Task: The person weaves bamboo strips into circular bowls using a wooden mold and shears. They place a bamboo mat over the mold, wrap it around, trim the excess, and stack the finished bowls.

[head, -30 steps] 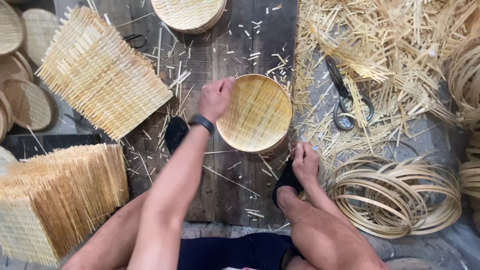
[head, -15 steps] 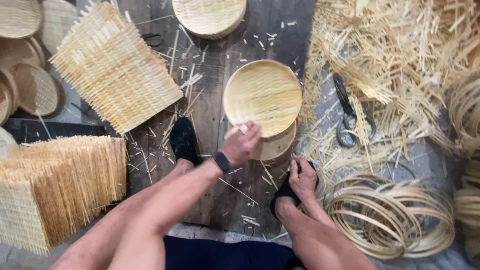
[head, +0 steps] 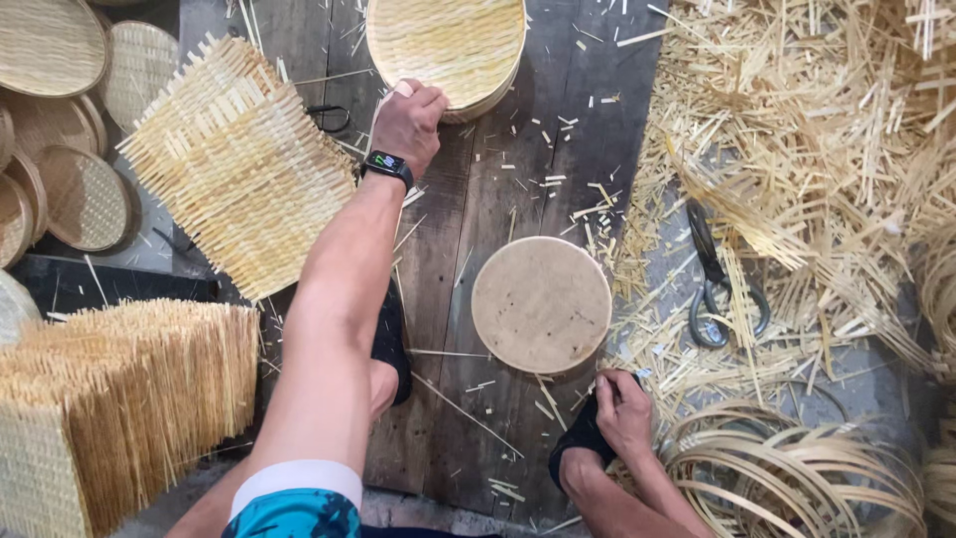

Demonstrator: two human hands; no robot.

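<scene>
My left hand [head: 406, 118] reaches far forward, fingers curled on the near rim of a round woven bamboo tray [head: 448, 40] that tops a stack at the far edge. A black watch sits on that wrist. A bare round wooden disc [head: 541, 304] lies on the dark plank floor [head: 498, 169] in front of me. My right hand [head: 624, 410] stays low, fingers curled over the toe of the black slipper [head: 580, 438] on my right foot.
A square woven mat [head: 239, 164] lies at the left, with a thick pile of such mats [head: 110, 399] nearer me. Finished round trays [head: 60, 130] sit far left. Scissors [head: 712, 289] lie among bamboo offcuts [head: 817, 149]; bamboo hoops [head: 787, 468] lie at lower right.
The woven tray that sat on the wooden disc is gone from it, leaving the disc bare. My left hand has moved from near my body out to the far stack. The right hand stayed put.
</scene>
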